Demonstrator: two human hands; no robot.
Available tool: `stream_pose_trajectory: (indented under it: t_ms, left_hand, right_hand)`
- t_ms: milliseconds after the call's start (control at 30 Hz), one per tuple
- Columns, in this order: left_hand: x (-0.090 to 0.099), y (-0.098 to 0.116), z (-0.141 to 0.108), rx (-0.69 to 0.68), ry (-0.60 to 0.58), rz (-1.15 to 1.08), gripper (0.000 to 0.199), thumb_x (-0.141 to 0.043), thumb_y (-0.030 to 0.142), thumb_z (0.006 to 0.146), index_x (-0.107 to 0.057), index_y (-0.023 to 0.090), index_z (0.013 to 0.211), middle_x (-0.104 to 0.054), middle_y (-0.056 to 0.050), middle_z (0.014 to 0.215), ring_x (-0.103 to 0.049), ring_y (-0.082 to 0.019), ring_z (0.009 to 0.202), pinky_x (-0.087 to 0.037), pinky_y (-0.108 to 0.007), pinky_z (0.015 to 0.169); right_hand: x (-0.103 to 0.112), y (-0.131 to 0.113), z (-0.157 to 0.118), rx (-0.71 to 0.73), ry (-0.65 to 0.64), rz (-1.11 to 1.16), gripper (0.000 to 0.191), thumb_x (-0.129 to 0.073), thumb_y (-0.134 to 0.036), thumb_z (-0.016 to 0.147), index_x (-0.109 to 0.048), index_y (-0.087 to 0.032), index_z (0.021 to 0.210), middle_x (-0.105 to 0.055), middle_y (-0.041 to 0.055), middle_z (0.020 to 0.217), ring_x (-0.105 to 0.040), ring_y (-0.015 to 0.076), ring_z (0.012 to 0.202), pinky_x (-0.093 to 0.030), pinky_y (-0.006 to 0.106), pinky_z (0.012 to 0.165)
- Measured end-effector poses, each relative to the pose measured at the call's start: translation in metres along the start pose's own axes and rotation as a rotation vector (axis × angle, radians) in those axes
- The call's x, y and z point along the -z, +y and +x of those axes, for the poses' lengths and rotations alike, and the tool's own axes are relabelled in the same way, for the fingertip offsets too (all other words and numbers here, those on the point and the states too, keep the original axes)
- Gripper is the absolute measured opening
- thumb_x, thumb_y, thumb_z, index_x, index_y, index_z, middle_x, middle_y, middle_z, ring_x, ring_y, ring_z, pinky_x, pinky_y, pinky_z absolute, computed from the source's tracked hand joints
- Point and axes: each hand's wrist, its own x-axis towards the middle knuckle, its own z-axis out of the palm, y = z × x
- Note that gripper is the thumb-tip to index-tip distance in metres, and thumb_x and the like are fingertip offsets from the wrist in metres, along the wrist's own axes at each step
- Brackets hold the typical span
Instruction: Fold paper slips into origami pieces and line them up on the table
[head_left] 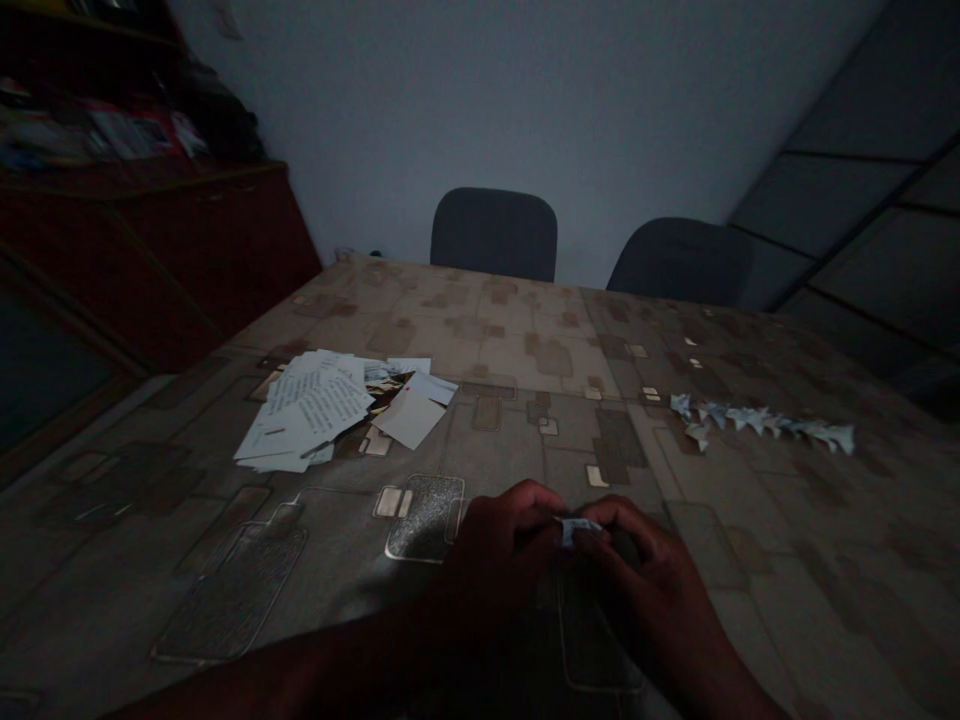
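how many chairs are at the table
2 in view: the left chair behind the table's far edge, near its middle, and the right chair farther right along that edge. Others may be hidden or out of frame.

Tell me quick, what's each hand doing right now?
Left hand: closed, holding the small folded paper.
Right hand: closed, holding the same paper's other end.

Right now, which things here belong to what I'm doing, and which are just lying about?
Belong:
- small paper, in left hand and right hand
- probably folded pieces, paper pile

Apparently just about:
- one chair
- another chair
- cupboard
- blurred clutter on it
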Motion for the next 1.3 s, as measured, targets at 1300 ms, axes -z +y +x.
stream_pose_trajectory:
  t_ms: [1300]
  left_hand:
    - [0.013, 0.007, 0.007, -0.124, -0.059, -0.151, 0.014, -0.060, 0.019, 0.080, -0.065, 0.014, 0.093, -0.069, -0.006, 0.084, -0.064, -0.016, 0.078, -0.048, -0.028, 0.073]
  right_hand:
    - [0.007, 0.007, 0.003, -0.100, -0.151, 0.185, 0.038, -0.049, -0.050, 0.089, -0.054, -0.020, 0.067, -0.048, -0.0022, 0.061, -0.043, 0.0131, 0.057, -0.036, 0.025, 0.052]
